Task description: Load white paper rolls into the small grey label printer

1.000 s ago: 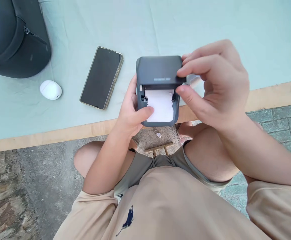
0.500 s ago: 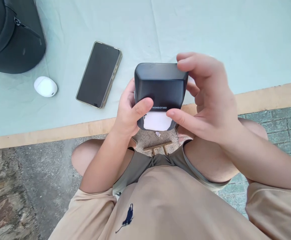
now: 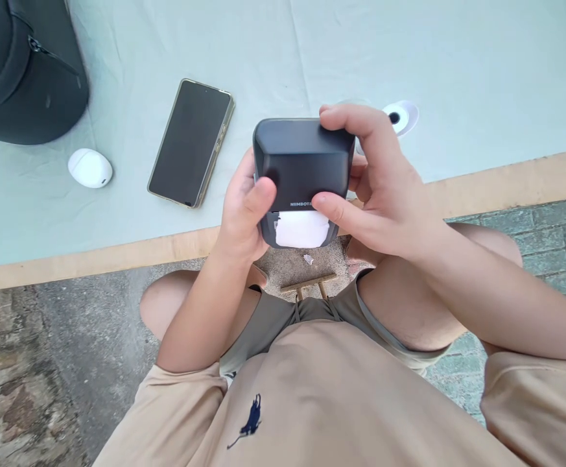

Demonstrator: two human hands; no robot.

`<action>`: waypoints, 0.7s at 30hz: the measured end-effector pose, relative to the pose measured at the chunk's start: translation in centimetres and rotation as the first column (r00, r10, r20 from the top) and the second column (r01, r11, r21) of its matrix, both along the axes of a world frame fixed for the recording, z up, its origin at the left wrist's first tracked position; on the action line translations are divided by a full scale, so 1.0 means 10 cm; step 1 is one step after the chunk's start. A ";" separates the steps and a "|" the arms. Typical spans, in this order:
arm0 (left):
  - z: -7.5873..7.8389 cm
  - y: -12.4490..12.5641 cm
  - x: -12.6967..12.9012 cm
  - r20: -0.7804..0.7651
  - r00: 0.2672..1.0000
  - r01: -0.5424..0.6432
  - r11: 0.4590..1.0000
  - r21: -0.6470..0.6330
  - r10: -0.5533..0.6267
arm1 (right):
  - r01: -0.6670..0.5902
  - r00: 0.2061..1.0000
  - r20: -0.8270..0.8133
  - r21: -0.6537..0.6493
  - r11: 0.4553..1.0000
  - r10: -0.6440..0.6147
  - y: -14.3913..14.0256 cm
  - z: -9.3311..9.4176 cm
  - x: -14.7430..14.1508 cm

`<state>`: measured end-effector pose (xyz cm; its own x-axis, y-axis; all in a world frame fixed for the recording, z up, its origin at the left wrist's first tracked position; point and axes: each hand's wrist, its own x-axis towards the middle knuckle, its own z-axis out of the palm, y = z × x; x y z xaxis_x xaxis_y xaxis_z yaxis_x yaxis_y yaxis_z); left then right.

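Setting: a seated person looks down at their own two bare hands, held above the near edge of a worktop covered in a pale green cloth.
Printer: a small dark label printer is held in the air between both hands, just over the worktop edge.
Left hand: the left hand grips the printer's left side, thumb pressed on its front.
Right hand: the right hand wraps the printer's right side, fingers over the top, thumb on the front edge of the lid.
What changed: a second ago the lid stood open, showing the paper bay; now it is folded down, with only a strip of white label paper showing below it. This suggests the paper is loaded and the lid is being pressed shut.
Newly seen: a white label roll lies on the cloth behind the right hand, which covered it before.
Nearby: a phone lies face up; a white earbud case and a dark bag sit at the left.
Hard to tell: whether the lid has latched fully; the printer's back is hidden, and the bag is cut off by the frame.
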<state>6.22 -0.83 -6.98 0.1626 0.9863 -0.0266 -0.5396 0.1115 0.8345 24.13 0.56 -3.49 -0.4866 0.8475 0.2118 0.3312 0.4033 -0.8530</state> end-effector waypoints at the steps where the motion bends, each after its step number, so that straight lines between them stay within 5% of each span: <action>1: -0.01 0.01 0.00 0.015 1.000 -0.002 1.000 -0.008 0.002 | -0.001 0.999 0.038 0.067 0.998 -0.002 0.01 0.01 0.02; 6: -0.03 0.05 -0.01 0.036 0.997 -0.063 0.995 -0.079 0.066 | -0.025 0.982 0.181 0.410 0.912 -0.054 0.02 0.02 0.06; 10: -0.01 0.05 0.02 0.020 0.997 -0.070 0.995 -0.067 0.071 | 0.048 0.989 0.104 0.422 0.905 -0.101 -0.01 -0.11 -0.01; 16: 0.01 0.06 0.04 0.086 0.995 -0.040 0.992 -0.116 0.050 | 0.153 0.988 -0.124 0.640 0.753 -0.096 -0.06 -0.27 -0.04; 21: 0.00 0.07 0.03 -0.018 1.000 -0.012 0.996 -0.092 0.010 | 0.189 0.981 -0.089 0.609 0.770 -0.171 -0.09 -0.32 0.02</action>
